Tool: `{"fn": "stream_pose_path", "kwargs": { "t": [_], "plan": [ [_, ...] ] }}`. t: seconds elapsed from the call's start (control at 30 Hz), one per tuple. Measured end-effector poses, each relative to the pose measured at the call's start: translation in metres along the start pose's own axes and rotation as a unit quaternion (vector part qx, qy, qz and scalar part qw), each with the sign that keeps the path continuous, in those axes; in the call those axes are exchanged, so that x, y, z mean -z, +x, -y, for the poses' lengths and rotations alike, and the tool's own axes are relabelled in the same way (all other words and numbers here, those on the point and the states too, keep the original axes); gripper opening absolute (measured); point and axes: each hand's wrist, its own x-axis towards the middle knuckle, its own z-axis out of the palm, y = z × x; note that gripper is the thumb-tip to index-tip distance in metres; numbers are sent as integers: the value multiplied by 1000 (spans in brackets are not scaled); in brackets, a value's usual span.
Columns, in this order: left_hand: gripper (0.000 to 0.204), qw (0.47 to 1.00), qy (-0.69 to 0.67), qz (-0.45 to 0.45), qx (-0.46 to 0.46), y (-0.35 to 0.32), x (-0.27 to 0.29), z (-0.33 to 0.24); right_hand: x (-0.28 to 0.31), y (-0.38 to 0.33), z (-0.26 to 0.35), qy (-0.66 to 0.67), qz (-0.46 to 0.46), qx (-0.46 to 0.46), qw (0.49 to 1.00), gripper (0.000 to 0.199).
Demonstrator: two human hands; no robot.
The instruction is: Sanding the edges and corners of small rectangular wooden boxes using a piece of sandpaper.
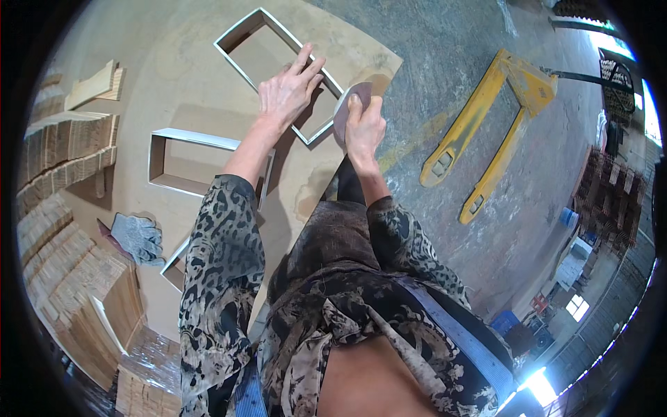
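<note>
A rectangular, open wooden frame (244, 71) with white edges lies tilted across the tan board at the top. My left hand (285, 94) rests over it, fingers stretched apart, their tips at its far-right long side. My right hand (365, 132) pinches a round brownish-purple sanding disc (340, 118) with a pale rim, thumb on top, beside the frame's right corner. A second white-edged frame (194, 141) lies nearer, partly behind my left forearm. Part of a third frame (174, 270) shows beside my left sleeve.
Grey work gloves (137, 238) lie on the tan board (177, 42) at left. Stacks of wooden slats (59, 236) line the left side. Past the board's right edge, a yellow pallet jack (479, 118) stands on the concrete floor (445, 42). Brown stacked pieces (608, 194) stand far right.
</note>
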Motion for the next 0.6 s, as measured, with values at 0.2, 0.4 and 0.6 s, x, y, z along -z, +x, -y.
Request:
{"fn": "stream_pose_path", "kwargs": {
  "t": [0.2, 0.4, 0.6],
  "plan": [
    [28, 1000, -1, -15, -12, 0, 1, 2, 0, -3, -3, 47, 6, -2, 999, 33],
    [27, 1000, -10, -24, -8, 0, 1, 0, 2, -7, 4, 81, -18, -27, 996, 32],
    [27, 999, -13, -36, -7, 7, 0, -1, 0, 14, 0, 48, 13, -38, 998, 31]
  ]
}}
